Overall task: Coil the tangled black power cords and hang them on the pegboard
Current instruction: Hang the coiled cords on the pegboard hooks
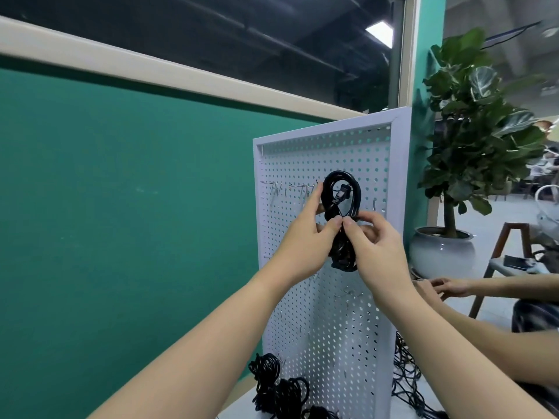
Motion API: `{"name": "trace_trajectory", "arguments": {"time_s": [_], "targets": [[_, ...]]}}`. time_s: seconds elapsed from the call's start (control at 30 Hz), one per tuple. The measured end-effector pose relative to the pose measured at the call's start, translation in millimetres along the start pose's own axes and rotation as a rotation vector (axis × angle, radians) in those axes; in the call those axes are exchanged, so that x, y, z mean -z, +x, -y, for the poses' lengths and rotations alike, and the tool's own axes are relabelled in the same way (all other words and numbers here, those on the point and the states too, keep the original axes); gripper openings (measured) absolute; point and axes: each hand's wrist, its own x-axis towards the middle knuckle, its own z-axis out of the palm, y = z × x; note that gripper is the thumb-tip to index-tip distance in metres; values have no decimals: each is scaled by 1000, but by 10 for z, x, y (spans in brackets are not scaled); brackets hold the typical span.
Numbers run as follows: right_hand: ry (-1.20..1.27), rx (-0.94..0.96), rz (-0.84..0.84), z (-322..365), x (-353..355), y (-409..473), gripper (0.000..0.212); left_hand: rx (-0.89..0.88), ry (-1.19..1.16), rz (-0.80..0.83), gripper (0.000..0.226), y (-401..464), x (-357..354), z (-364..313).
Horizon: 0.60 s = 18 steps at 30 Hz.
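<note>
Coiled black cord [431, 204] against pegboard [375, 164]; left hand [305, 237], right hand [375, 246] fingers pinching it.

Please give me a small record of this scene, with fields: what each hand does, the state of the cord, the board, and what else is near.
left hand: grips coiled cord's waist
right hand: pinches cord at same waist
coiled cord: black, bundled, plug inside upper loop, held before board
pegboard: white, upright, metal hooks
other cords: black, lying at board's foot
nearby: potted plant, another person's hand
</note>
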Motion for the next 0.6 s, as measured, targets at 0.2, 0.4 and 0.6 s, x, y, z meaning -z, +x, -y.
{"name": "trace_trajectory", "arguments": {"time_s": [0.2, 0.4, 0.6], "targets": [[-11, 32, 9, -36, 16, 34, 23, -13, -60, -2, 67, 63, -41, 102], [-79, 72, -8, -43, -23, 2, 24, -11, -85, 29, 66, 103, -27, 165], [-197, 117, -63, -26, -133, -22, 18, 14, -111, 22, 58, 165, 41, 96]]}}
